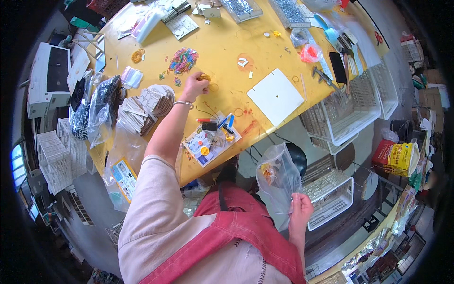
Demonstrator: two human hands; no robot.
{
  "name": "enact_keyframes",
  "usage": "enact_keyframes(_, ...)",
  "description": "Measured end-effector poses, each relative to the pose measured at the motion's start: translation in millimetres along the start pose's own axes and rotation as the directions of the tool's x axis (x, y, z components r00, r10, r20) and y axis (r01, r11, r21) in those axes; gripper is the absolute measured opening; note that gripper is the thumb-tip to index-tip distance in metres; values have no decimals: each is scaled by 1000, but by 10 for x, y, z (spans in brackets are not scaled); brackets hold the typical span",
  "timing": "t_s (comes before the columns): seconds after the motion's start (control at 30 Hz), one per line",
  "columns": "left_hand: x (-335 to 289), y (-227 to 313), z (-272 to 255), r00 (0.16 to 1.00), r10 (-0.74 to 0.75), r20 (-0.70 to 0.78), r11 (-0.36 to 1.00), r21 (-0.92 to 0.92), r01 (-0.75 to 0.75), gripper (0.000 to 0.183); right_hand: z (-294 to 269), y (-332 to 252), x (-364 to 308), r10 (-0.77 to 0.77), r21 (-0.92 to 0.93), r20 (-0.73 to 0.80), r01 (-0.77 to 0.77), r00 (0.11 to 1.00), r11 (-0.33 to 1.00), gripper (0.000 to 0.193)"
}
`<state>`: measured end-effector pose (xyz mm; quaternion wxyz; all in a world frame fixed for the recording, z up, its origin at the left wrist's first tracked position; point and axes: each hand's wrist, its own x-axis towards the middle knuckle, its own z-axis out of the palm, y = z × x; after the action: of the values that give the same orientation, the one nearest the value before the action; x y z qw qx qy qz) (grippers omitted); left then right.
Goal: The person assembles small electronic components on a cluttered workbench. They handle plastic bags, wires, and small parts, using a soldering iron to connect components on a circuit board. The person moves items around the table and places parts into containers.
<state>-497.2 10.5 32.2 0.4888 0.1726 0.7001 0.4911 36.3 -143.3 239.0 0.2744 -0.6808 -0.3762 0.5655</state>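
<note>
My left hand (195, 86) reaches over the yellow table, its fingers closed around some yellow rubber bands (204, 76). Beside it another rubber band (213, 87) lies on the tabletop, and just beyond is a pile of coloured paper clips (183, 60). Off the table's front edge, my right hand (301, 208) pinches the rim of a clear plastic bag (282, 170). Small yellow and red items show through the bag's side; their kind is unclear. A printed sheet with small parts (213, 139) on it, blue, black and yellow, lies nearest me.
A white square board (275, 97) rests right of centre. Stacked wooden pieces (137, 113) and filled bags (103, 109) crowd the left side. Calipers (326, 78) and a black phone (337, 66) lie at right. White plastic baskets (331, 199) stand below the table's right edge.
</note>
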Motion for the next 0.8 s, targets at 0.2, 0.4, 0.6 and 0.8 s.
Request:
enact_keyframes(0.2,-434,364,1,999,22,46,988,-151,-15,18,55,18,100,-49,-19,55,51,997,999,13)
enact_keyframes(0.4,-1534,882,424,908,162,387,986,-98,-135,22,156,87,213,-114,-47,95,119,989,992,14)
enact_keyframes(0.6,-2716,656,1294,689,274,670,927,8,-376,29,326,110,274,-196,-23,81,199,977,980,14)
enact_keyframes(0.8,-3109,206,1813,666,169,727,627,442,-642,40,336,177,277,-175,10,71,175,982,985,12)
